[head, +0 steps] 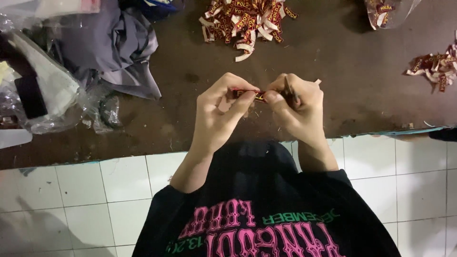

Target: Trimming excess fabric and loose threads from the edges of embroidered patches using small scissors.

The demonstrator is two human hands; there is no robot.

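Observation:
Both of my hands meet over the near part of a brown table (333, 85). My left hand (223, 112) and my right hand (297, 107) pinch the two ends of one small dark red woven label (250, 94) with yellow lettering, held flat between thumbs and forefingers. A thin dark tool seems to lie along my right fingers, hard to make out. A heap of the same red and cream labels (245, 21) lies at the far middle of the table.
Grey cloth (114, 47) and clear plastic bags (43, 90) crowd the table's left side. More labels lie at the right edge (435, 66), and a plastic bag with labels (385, 12) sits at the far right. White floor tiles (95, 200) lie below the table edge.

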